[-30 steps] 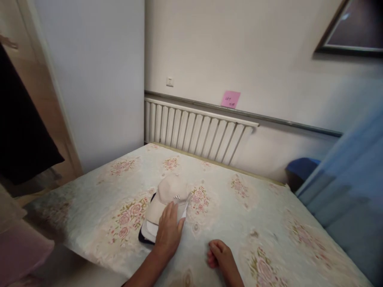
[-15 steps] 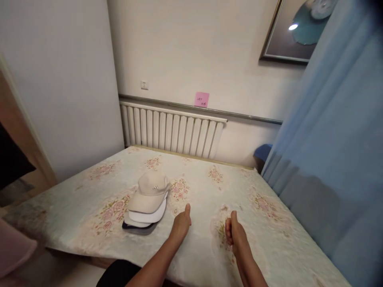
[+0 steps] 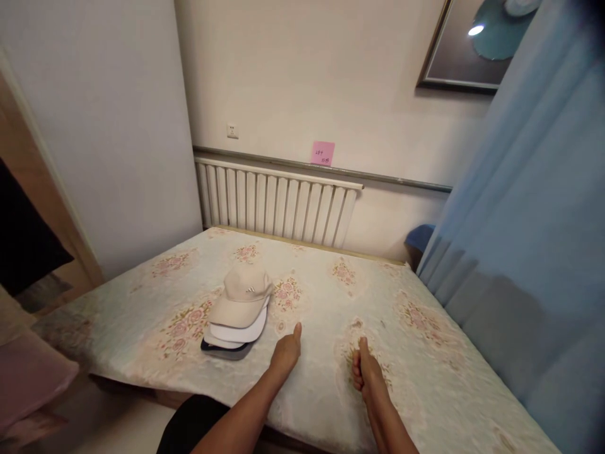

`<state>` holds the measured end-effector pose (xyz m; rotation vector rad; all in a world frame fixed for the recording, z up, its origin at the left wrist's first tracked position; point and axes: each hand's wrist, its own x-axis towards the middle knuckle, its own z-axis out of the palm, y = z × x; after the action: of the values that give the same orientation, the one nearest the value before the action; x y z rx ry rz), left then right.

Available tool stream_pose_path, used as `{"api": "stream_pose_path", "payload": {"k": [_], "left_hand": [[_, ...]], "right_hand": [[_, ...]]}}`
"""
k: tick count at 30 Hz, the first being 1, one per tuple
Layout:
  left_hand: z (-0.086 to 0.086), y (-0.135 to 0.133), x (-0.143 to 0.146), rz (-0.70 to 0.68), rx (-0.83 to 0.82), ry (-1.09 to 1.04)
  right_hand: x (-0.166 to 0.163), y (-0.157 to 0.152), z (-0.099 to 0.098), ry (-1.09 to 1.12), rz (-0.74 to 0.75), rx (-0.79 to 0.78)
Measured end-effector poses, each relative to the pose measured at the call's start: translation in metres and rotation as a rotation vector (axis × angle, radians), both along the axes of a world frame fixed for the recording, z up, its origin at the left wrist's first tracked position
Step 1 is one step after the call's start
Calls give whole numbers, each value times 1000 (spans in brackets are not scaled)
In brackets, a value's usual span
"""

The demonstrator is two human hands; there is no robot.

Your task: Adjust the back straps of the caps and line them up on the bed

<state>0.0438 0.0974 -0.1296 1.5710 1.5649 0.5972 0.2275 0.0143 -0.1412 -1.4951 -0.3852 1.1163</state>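
Observation:
A stack of baseball caps rests on the flowered bed cover, brims toward me. On top is a beige cap with a small striped mark; under it show white brims and a grey brim with a dark edge. My left hand, to the right of the caps and apart from them, is closed with its thumb up and nothing seen in it; its curled fingers are mostly hidden. Farther right, my right hand is also a fist with the thumb raised, holding nothing.
Behind the bed stands a white radiator, with a pipe and a pink note above it. A blue curtain hangs along the right side. At left are a pale cabinet side and pink cloth.
The view has shifted slightly, so the caps and bed appear a little farther right. My right hand has come slightly closer to my left. Both stay closed with thumbs up.

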Motion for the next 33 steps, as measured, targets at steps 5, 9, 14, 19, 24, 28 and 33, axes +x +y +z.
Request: {"api": "stream_pose_path", "payload": {"k": [5, 9, 14, 19, 24, 28, 33], "left_hand": [[-10, 4, -4, -1, -13, -9], [-15, 4, -6, -15, -10, -20], [-16, 3, -9, -33, 14, -49], [-18, -2, -19, -33, 71, -124], [-24, -12, -42, -38, 116, -216], [-31, -18, -68, -5, 140, -256], [-42, -19, -99, 107, 98, -354]], "right_hand": [[-4, 1, -3, 1, 14, -23], [-5, 2, -5, -15, 21, -22], [-10, 4, -6, -61, 28, -7], [-23, 6, -1, -162, 40, 56], [-49, 14, -1, -397, 221, 178], [-81, 27, -8, -394, 361, 221], [-131, 55, -12, -263, 460, 164]]}}
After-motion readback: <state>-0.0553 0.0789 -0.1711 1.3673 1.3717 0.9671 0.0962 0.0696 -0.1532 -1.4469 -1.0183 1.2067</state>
